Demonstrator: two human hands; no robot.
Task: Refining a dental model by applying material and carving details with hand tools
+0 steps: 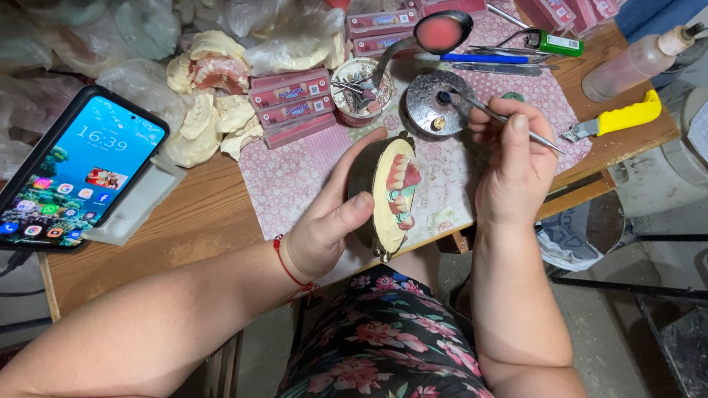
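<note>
At the far left a smartphone (74,173) leans screen-up on a pale stand, angled toward the person so it can be read while working. Beside it, chalky cream plaster casts (210,103) lie heaped on the wooden bench (199,221), with flat pink boxes (291,103) stacked just to their right. The left hand (328,214) has its grip closed around a dark metal flask holding a dental model (394,195), tilted on edge over a pink patterned cloth (295,177) so the pink wax and teeth face up. The right hand (512,158) pinches a slim steel instrument (501,118) like a pen, its tip resting at a round, dull metal burner (435,103). A yellow-handled knife (616,118) lies farther right.
</note>
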